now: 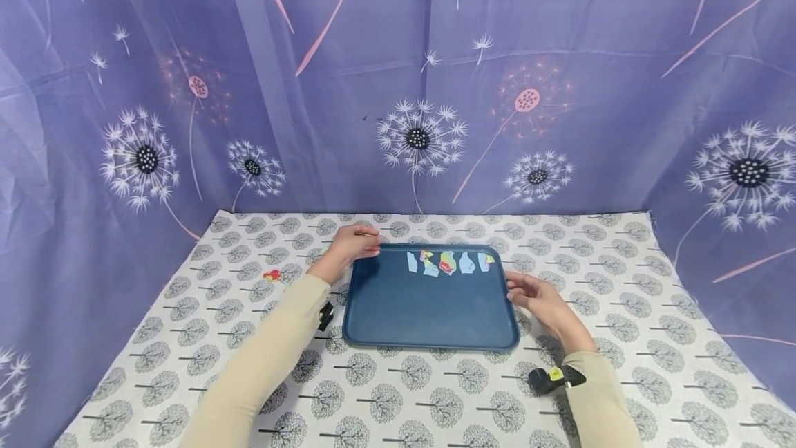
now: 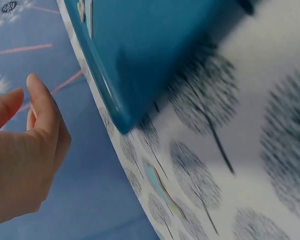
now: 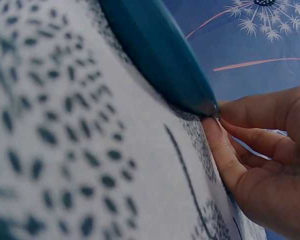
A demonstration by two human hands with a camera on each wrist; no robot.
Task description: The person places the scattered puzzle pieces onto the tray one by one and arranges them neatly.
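Observation:
A dark blue rectangular tray (image 1: pixel 429 310) lies on the patterned tablecloth. Several thin, irregular pieces (image 1: pixel 448 263), light blue with colourful print, line its far edge toward the right. My right hand (image 1: pixel 544 303) pinches the tray's right edge; thumb and fingers meet at the rim in the right wrist view, where the tray (image 3: pixel 155 50) is seen edge-on. At the far left corner, my left hand (image 1: pixel 351 247) has its fingers loosely bent. The left wrist view shows that hand (image 2: pixel 27 150) apart from the tray corner (image 2: pixel 122 117), holding nothing.
A small red and yellow piece (image 1: pixel 271 274) lies on the tablecloth (image 1: pixel 205 330), left of the tray. Behind the table hangs a purple curtain (image 1: pixel 348 157) with dandelion print, which also runs along both sides. Dark straps with devices (image 1: pixel 553 379) sit at the wrists.

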